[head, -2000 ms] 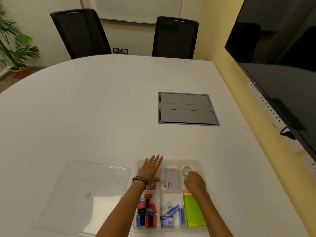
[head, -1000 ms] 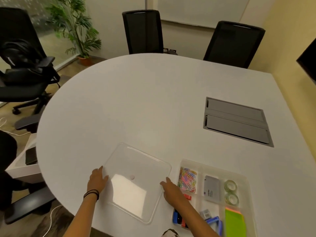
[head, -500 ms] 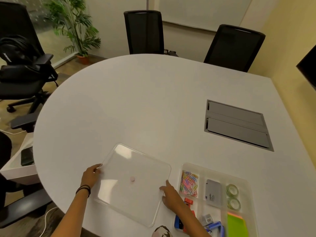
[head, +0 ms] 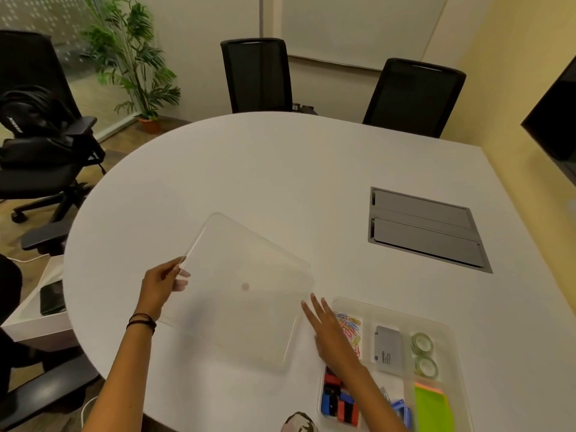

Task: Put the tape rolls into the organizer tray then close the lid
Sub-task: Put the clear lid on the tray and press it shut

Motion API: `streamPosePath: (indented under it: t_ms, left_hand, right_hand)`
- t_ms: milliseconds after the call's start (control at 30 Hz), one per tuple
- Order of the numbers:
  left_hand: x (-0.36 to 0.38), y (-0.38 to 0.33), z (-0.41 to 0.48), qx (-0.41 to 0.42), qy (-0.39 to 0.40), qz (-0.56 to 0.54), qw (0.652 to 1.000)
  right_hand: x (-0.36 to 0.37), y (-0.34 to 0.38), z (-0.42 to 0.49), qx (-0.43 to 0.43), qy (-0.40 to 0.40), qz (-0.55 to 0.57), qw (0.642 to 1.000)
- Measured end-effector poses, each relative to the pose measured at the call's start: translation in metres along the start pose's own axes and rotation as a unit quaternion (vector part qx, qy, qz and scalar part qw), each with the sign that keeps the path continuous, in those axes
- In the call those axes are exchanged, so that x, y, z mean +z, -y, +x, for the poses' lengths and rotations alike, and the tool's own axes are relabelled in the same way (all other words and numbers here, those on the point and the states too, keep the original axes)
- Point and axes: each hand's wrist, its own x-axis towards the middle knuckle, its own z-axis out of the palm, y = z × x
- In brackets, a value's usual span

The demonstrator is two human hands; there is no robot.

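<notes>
The clear plastic lid (head: 246, 294) is tilted up off the white table, its left edge pinched by my left hand (head: 162, 285). My right hand (head: 327, 332) hovers with fingers spread just right of the lid's right edge, over the left side of the clear organizer tray (head: 448, 332), and holds nothing. Two green tape rolls (head: 422, 353) lie one behind the other in the tray's far right compartment. Other compartments hold coloured paper clips (head: 350, 328), a grey box (head: 386, 347), binder clips (head: 338, 403) and green sticky notes (head: 433, 410).
A grey cable hatch (head: 424, 229) is set into the table at the right. Black chairs (head: 258, 73) stand along the far side and to the left. A dark screen (head: 558, 120) hangs on the right wall. The table's curved edge runs close to my left arm.
My left hand has lifted the lid's left edge off the table, so the lid now tilts. My right hand has let go of the lid's right edge and opened.
</notes>
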Motion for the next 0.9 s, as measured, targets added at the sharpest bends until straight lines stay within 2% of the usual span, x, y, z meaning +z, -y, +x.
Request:
streamPosePath:
  t_ms: [233,367,467,567,667,800,900]
  left_hand:
    - [0.020,-0.037,-0.021,0.005,0.048,-0.086,0.995]
    - [0.047,-0.054,-0.033,-0.045,0.102,-0.144,0.983]
    - [0.069,-0.067,-0.039,-0.086,0.137,-0.171,0.972]
    - [0.089,-0.075,-0.048,-0.104,0.173,-0.176,0.964]
    - [0.106,-0.082,-0.057,-0.090,0.207,-0.179,0.958]
    - [0.124,-0.090,-0.070,-0.027,0.253,-0.175,0.951]
    - [0.141,-0.098,-0.082,0.003,0.246,-0.153,0.957]
  right_hand:
    - [-0.041,-0.008,-0.018,-0.044,-0.094,0.010,0.995]
    - [-0.076,-0.018,-0.032,-0.057,-0.171,0.034,0.983]
    - [-0.105,-0.024,-0.045,-0.050,-0.223,0.006,0.973]
    - [-0.129,-0.035,-0.063,-0.027,-0.248,0.008,0.968]
    - [-0.151,-0.044,-0.084,-0.004,-0.276,0.036,0.960]
    - [-0.174,-0.059,-0.108,0.029,-0.289,0.110,0.951]
    - [-0.184,-0.074,-0.121,0.063,-0.281,0.176,0.941]
